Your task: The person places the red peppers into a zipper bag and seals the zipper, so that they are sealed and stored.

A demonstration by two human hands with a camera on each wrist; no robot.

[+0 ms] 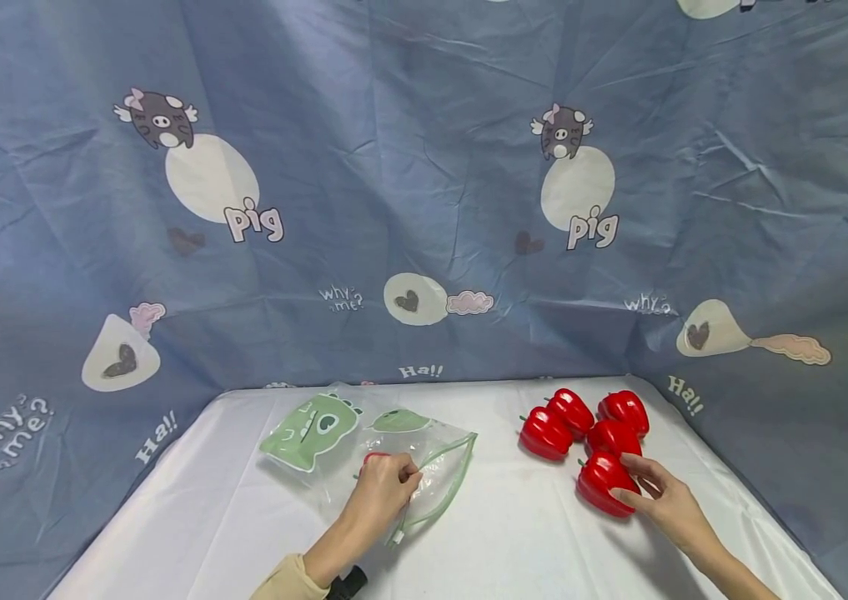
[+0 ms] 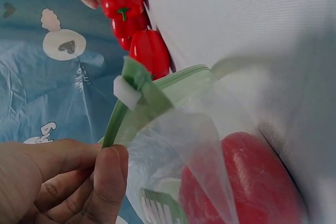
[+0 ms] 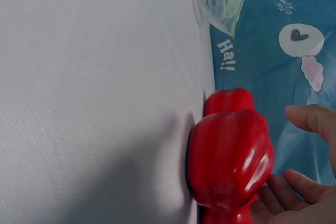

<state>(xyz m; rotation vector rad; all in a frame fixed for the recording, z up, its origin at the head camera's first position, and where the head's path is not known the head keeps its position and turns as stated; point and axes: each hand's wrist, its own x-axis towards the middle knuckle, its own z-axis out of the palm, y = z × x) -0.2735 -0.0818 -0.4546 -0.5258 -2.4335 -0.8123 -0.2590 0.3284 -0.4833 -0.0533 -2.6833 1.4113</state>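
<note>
My left hand (image 1: 386,487) pinches the green zip edge of a clear zip bag (image 1: 344,483) printed with a green cartoon monster. A white slider (image 2: 127,93) sits on that edge in the left wrist view. Inside the bag lies a red bell pepper (image 2: 252,177), mostly hidden by my hand in the head view. My right hand (image 1: 667,504) is at the nearest red bell pepper (image 1: 605,483) of a group, thumb and fingers spread apart around its right side. In the right wrist view, a gap shows between the thumb and this pepper (image 3: 228,158); whether the fingertips touch it, I cannot tell.
More red bell peppers (image 1: 546,433) lie close together behind the nearest one, at the table's right. A white cloth (image 1: 514,533) covers the table. Blue printed fabric (image 1: 424,167) hangs behind and along both sides. A black object (image 1: 348,581) shows beside my left wrist.
</note>
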